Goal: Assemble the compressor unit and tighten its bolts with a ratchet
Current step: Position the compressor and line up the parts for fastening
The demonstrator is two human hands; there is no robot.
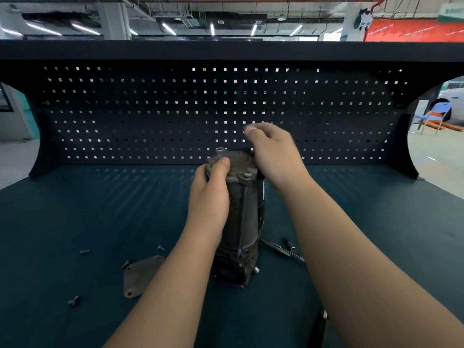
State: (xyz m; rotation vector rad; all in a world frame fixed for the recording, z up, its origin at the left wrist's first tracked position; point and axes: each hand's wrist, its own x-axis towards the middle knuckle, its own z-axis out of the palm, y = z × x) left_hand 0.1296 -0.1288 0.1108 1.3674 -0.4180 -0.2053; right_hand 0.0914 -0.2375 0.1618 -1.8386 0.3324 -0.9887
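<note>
From my remote station I saw the compressor unit (247, 209) standing on end in the middle of the dark blue-green table (75, 209), its grey end plate (238, 162) facing up and tipped slightly towards the camera. The left hand (209, 197) grasped the upper body of the unit from the nine o'clock side, fingers wrapped round it out of sight and the thumb (223, 162) pressed onto the edge of the end plate. One bolt head (247, 175) showed in the plate's corner at five o'clock.

The right hand (273, 154) hovered over the unit's top at about one o'clock, its heel close to the plate's far right edge. Its fingers were curled with thumb and forefinger drawn together, but the tips were blurred, and I could not tell whether they pinched anything.

Taking the unit's base as the centre of the dial, a flat metal cover plate (141, 275) lay at eight o'clock, partly under the left forearm. Loose bolts (84, 251) were scattered near it, between eight and nine o'clock. At three o'clock, just beside the base, a slim metal tool (278, 248) lay with a small dark socket (288, 244) near it, both running under the right forearm. A dark handle (320, 322) showed at five o'clock near the frame's bottom edge. A black pegboard (150, 109) rose at twelve o'clock.
</note>
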